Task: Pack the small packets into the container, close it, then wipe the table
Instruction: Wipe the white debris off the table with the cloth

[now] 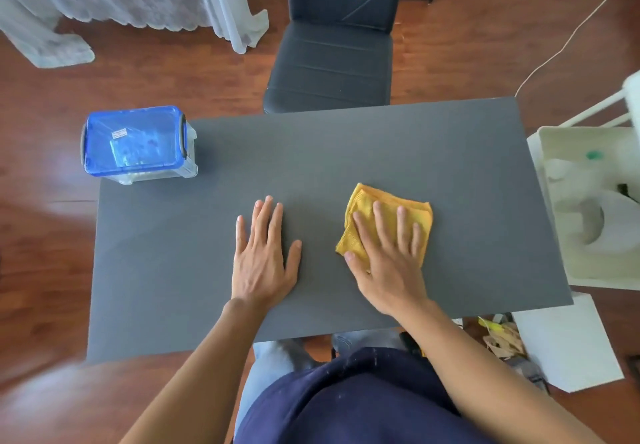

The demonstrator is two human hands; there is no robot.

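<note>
One container (136, 143) label, unreadable.

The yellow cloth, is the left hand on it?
No, the right hand presses the cloth; the left hand lies flat on the bare table.

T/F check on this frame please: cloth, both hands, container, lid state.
1. The right hand presses flat on the yellow cloth. True.
2. The left hand grips the container. False: it rests flat on the bare table, apart from the container.
3. The blue lid is on the container. True.
4. The container stands at the table's near right corner. False: far left corner.
5. Loose packets lie on the table. False: none visible.
</note>
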